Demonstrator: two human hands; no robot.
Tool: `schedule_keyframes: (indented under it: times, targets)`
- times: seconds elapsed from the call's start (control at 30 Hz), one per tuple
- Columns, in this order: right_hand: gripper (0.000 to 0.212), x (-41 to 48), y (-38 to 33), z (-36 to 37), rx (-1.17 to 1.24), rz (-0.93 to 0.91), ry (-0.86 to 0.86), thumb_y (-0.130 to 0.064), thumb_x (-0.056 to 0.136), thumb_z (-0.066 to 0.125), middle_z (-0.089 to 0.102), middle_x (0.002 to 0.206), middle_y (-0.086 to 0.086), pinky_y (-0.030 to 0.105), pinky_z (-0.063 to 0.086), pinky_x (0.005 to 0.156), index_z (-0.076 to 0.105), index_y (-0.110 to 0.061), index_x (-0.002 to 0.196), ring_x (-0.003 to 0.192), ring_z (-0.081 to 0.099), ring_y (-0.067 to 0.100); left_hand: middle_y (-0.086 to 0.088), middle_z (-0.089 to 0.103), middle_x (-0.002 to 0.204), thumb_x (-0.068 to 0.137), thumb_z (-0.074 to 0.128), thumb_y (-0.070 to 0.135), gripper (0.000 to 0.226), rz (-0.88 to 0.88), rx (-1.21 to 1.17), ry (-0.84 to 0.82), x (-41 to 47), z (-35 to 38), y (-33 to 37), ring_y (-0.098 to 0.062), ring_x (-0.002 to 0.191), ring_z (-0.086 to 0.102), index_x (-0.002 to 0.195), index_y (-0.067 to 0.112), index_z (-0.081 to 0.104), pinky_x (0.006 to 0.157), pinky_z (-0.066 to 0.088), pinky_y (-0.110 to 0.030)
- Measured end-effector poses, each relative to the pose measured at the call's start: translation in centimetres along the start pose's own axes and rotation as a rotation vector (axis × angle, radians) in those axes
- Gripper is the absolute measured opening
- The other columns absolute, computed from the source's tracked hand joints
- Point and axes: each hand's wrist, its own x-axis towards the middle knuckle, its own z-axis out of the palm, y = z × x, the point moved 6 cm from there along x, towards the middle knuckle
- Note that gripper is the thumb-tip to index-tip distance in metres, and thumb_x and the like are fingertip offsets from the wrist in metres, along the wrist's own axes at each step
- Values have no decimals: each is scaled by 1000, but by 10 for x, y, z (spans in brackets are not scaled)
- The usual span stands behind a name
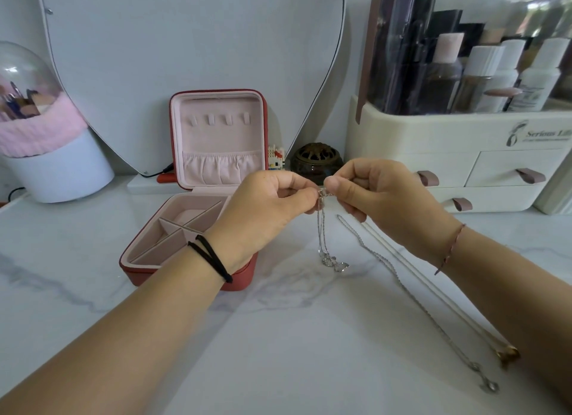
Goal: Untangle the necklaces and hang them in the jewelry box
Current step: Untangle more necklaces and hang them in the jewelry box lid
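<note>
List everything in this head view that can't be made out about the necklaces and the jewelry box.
All in the head view.
Held silver necklace: top pinched between fingertips of left hand and right hand; clasp or knot unreadable.
Its pendants: too small and blurred for shape.
Silver-pendant necklace and gold-pendant necklace on the table: upper ends hidden behind the right hand; any crossing unclear.
Jewelry box: right compartments covered by the left wrist.

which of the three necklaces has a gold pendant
The rightmost necklace, lying on the table: its pendant is gold. The other lying necklace and the held necklace carry silver pendants.
</note>
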Motion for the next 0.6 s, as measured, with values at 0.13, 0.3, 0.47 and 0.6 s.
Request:
schedule_keyframes:
  times: [0.13, 0.3, 0.47, 0.6]
  targets:
    - [18, 0, 5, 5, 61, 28, -28, -23, 88, 62, 54, 54, -2, 14, 38, 52, 60, -9, 76, 48, 44, 8, -7, 69, 76, 86, 52, 0, 17, -103, -45, -48, -1, 6, -3, -12, 73, 62, 79, 9, 65, 76, 53, -25]
    - [11, 3, 9, -5, 164, 91, -11, -15, 90, 59, 57, 61, 0, 14, 43, 57, 62, -6, 85, 54, 49, 8, -2, 65, 68, 89, 44, -5, 22, -252, -374, -78, 0, 3, -9, -16, 68, 62, 77, 10, 57, 75, 54, -30]
    - [18, 3, 8, -7, 217, 114, 10, -26, 82, 65, 53, 61, 4, 17, 38, 55, 62, -8, 79, 53, 44, 10, -1, 66, 72, 90, 51, 5, 17, -231, -269, -72, 1, 3, -12, -13, 71, 61, 88, 11, 67, 78, 50, -29]
    - [28, 2, 7, -5, 233, 114, -4, -33, 72, 68, 47, 57, 6, 19, 35, 51, 61, -7, 74, 52, 38, 12, 7, 71, 86, 73, 68, 33, 25, -122, -147, -121, -3, 9, -6, -5, 88, 63, 95, 20, 72, 86, 48, -21]
